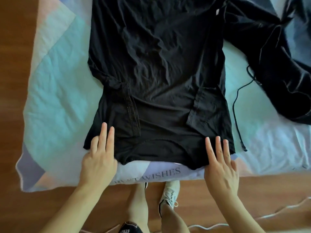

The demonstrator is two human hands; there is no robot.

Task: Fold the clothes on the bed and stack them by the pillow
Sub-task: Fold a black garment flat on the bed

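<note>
A black T-shirt (pixel 156 68) lies flat on the bed with its collar end towards me and both sleeves folded in over its body. My left hand (pixel 101 153) rests on the near left corner of the shirt with straight fingers. At the near right corner my right hand (pixel 220 163) presses down flat, fingers spread. A second dark garment (pixel 272 52) lies crumpled at the upper right. No pillow is in view.
The bed carries a pastel patchwork quilt (pixel 55 91) with printed letters at its near edge. A black cable (pixel 236 115) runs over the quilt right of the shirt. Wooden floor (pixel 18 207), my legs and a white shoe (pixel 169 194) are below, with a white cord (pixel 269 216) on the floor.
</note>
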